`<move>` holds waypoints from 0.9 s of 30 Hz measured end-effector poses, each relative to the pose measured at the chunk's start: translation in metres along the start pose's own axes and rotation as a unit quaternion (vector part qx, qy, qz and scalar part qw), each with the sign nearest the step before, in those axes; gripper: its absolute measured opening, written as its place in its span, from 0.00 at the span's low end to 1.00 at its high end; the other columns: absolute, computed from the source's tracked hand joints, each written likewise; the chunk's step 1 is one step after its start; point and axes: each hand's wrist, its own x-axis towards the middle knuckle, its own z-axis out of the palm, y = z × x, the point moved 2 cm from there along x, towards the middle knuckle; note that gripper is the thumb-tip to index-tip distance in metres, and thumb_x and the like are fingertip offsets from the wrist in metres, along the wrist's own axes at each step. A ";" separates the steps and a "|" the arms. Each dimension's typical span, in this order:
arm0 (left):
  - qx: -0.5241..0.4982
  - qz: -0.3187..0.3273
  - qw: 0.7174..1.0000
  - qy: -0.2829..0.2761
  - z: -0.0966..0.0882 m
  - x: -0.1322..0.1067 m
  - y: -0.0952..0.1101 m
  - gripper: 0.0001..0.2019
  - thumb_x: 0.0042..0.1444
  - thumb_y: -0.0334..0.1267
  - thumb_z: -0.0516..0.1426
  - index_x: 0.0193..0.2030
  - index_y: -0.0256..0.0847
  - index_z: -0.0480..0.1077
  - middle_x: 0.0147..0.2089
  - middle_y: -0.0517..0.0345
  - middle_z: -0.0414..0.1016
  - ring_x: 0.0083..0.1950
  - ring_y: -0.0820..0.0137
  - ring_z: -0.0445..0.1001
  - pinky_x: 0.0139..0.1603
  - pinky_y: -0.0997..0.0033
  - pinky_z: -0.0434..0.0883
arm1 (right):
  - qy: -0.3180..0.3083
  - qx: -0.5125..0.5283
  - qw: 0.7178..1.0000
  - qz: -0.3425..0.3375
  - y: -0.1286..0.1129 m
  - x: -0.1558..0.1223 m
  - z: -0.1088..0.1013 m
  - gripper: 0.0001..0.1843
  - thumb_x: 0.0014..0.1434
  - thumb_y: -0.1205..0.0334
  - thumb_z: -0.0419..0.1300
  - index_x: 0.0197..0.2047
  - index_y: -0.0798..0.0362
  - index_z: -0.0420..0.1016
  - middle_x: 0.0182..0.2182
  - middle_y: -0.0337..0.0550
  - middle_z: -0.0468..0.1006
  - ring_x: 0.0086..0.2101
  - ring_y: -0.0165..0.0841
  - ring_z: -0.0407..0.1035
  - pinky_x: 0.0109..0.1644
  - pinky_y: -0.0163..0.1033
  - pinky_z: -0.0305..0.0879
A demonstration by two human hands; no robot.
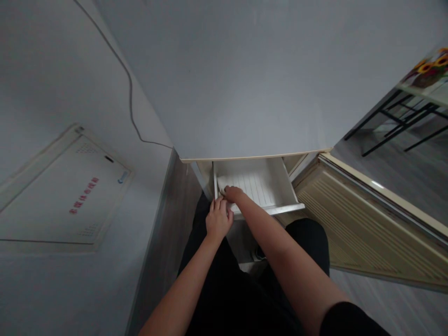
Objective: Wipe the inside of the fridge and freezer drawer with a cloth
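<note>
A white drawer point(264, 179) with a ribbed floor is pulled out from the lower part of a pale fridge point(252, 84). My left hand point(219, 218) grips the drawer's front edge at its left corner, fingers curled over the rim. Just beyond it, my right hand point(233, 193) reaches into that same corner with its fingers closed. A pale, cloth-like piece point(221, 181) shows at these fingertips, mostly hidden, so its exact kind is unclear. Both hands are close together, almost touching.
The fridge door point(364, 224) stands wide open on the right, low over the floor. A wall with a panel box point(66, 186) and a cable point(130, 93) runs along the left. A table point(427, 93) with sunflowers is at far right. My knees flank the drawer.
</note>
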 end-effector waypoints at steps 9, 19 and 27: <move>-0.014 0.016 1.000 0.000 0.002 0.000 -0.002 0.15 0.61 0.33 0.52 0.54 0.38 0.71 0.64 0.44 0.71 0.67 0.49 0.66 0.67 0.52 0.68 | 0.131 0.009 0.965 0.226 0.049 -0.015 -0.022 0.23 0.69 0.63 0.51 0.65 0.61 0.61 0.56 0.67 0.73 0.55 0.44 0.71 0.55 0.46 0.69; -0.027 0.009 0.999 -0.014 0.002 -0.001 -0.005 0.15 0.62 0.33 0.53 0.54 0.40 0.71 0.63 0.48 0.72 0.67 0.49 0.65 0.67 0.53 0.68 | 0.087 -0.001 0.991 0.102 0.039 0.016 0.014 0.63 0.54 0.39 0.67 0.78 0.54 0.35 0.76 0.59 0.32 0.73 0.56 0.28 0.71 0.67 0.42; -0.038 0.011 0.999 -0.014 0.003 -0.001 -0.006 0.14 0.62 0.32 0.52 0.54 0.39 0.70 0.62 0.47 0.72 0.67 0.50 0.64 0.68 0.52 0.67 | 0.160 0.092 0.976 0.114 0.039 0.040 -0.015 0.31 0.69 0.59 0.49 0.74 0.55 0.55 0.69 0.61 0.59 0.68 0.51 0.53 0.66 0.55 0.59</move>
